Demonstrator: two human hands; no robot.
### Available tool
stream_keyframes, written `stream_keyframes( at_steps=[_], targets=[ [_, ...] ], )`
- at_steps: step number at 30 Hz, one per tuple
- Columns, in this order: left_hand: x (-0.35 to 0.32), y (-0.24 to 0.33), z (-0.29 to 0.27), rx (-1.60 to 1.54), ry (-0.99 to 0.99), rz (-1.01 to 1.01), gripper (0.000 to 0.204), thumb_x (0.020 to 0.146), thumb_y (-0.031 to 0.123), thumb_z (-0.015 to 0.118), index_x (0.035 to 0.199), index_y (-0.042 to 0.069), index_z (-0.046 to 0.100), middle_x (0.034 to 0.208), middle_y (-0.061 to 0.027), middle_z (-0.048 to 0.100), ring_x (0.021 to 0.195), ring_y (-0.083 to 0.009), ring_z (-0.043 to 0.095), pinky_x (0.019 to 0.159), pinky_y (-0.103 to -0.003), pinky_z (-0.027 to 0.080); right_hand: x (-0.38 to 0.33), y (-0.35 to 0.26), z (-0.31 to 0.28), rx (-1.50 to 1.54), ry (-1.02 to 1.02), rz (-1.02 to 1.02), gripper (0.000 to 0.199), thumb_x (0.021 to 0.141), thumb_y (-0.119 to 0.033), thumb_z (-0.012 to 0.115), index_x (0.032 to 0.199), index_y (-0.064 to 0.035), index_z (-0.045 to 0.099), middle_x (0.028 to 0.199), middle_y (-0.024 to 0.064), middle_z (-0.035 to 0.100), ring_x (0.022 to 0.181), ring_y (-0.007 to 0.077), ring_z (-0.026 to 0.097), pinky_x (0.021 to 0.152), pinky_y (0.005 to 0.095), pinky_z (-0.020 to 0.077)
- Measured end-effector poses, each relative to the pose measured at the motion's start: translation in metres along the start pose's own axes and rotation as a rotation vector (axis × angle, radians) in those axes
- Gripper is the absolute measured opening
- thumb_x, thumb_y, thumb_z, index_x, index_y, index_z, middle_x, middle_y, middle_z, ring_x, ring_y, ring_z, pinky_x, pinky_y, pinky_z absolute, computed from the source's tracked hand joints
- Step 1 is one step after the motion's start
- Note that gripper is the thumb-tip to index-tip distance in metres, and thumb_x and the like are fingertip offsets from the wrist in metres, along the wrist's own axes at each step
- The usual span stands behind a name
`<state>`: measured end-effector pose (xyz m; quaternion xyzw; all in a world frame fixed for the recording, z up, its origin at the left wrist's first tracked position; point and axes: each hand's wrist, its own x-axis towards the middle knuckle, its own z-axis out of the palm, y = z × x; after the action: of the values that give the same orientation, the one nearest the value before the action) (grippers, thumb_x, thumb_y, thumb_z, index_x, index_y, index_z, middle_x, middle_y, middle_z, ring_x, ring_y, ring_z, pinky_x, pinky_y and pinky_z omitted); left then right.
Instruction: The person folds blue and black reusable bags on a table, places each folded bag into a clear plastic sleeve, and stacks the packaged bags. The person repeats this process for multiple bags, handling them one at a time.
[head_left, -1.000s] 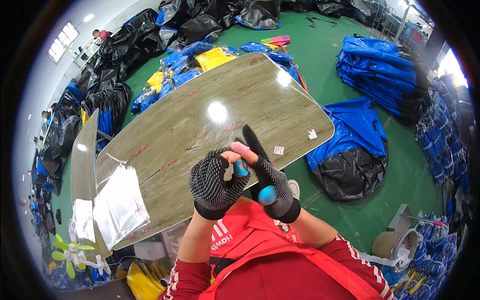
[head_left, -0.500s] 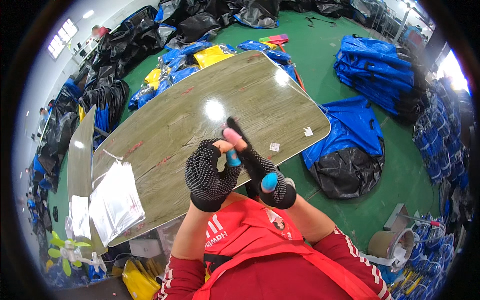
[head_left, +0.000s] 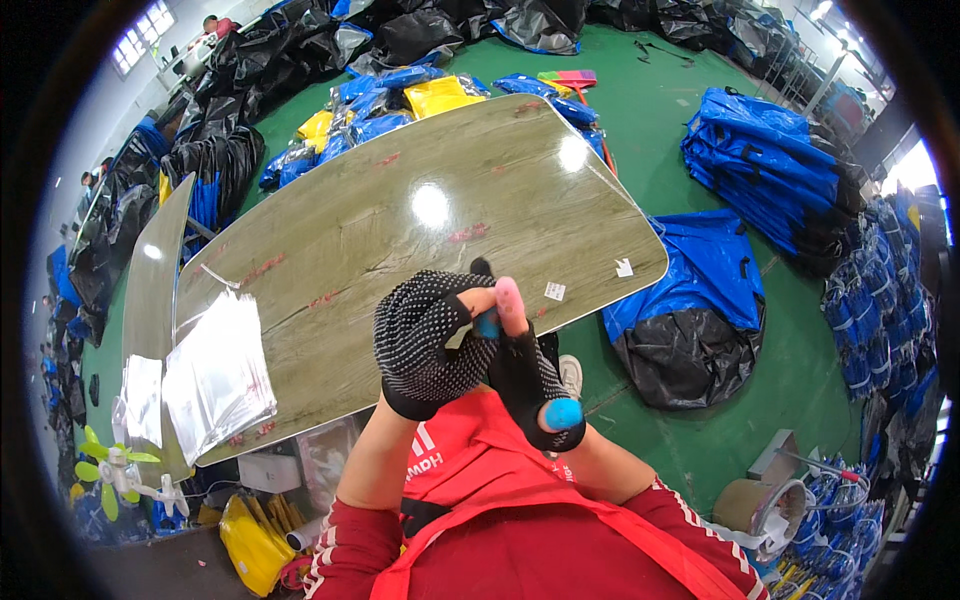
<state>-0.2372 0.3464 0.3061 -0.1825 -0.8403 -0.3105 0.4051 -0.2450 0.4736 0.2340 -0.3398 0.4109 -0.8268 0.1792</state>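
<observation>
Left hand point(head_left: 425, 345) over right hand point(head_left: 525, 375), grip hidden

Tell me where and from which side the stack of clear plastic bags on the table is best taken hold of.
The stack of clear plastic bags lies flat near the left end of the table, partly over its near edge. Best gripped at that overhanging near edge, pinched from the person's side: fingers can get under it there. Both hands are together over the table's near edge, right of the stack.
</observation>
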Motion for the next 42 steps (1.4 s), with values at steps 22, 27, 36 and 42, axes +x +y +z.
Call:
stream_keyframes(
  at_steps=[22, 27, 36, 42],
  targets=[
    [-0.012, -0.010, -0.005, 0.284, -0.428, -0.123, 0.015, 0.077, 0.017, 0.064, 0.092, 0.014, 0.065, 0.077, -0.0075, 0.064, 0.072, -0.0288, 0.062, 0.062, -0.037, 0.049, 0.027, -0.063, -0.019, -2.100, -0.217, -0.281, 0.074, 0.086, -0.070, 0.025, 0.127, -0.0146, 0.053, 0.149, 0.0095, 0.033, 0.139, 0.0401, 0.021, 0.102, 0.0734, 0.0024],
    [-0.019, -0.023, 0.016, 0.236, -0.252, -0.081, 0.026, 0.069, 0.019, 0.073, 0.092, 0.009, 0.064, 0.083, -0.0097, 0.064, 0.073, -0.0294, 0.063, 0.063, -0.036, 0.049, 0.021, -0.053, -0.025, -1.756, -0.109, -0.144, 0.088, 0.069, -0.061, 0.061, 0.135, -0.0060, 0.044, 0.150, 0.0206, 0.022, 0.141, 0.0358, 0.016, 0.107, 0.0669, 0.0022],
    [-0.030, -0.010, 0.033, -0.910, 0.000, -0.822, 0.030, 0.093, 0.013, 0.057, 0.118, -0.003, 0.059, 0.094, -0.0101, 0.067, 0.082, -0.0124, 0.062, 0.072, -0.027, 0.050, 0.015, -0.017, -0.051, -1.390, 0.244, -0.094, 0.069, 0.084, -0.031, 0.060, 0.138, 0.0023, 0.034, 0.142, 0.0279, 0.034, 0.133, 0.0451, 0.030, 0.109, 0.0564, 0.0169],
    [-0.038, 0.008, 0.038, -0.897, -0.261, -1.052, 0.025, 0.085, 0.013, 0.066, 0.103, -0.005, 0.065, 0.084, -0.0079, 0.066, 0.073, -0.0112, 0.060, 0.065, -0.024, 0.049, -0.017, -0.025, -0.044, -0.255, 0.175, 0.251, 0.057, 0.097, -0.016, 0.048, 0.146, -0.0042, 0.021, 0.113, 0.0101, 0.059, 0.095, 0.0156, 0.057, 0.083, 0.0312, 0.0488]
  ],
)
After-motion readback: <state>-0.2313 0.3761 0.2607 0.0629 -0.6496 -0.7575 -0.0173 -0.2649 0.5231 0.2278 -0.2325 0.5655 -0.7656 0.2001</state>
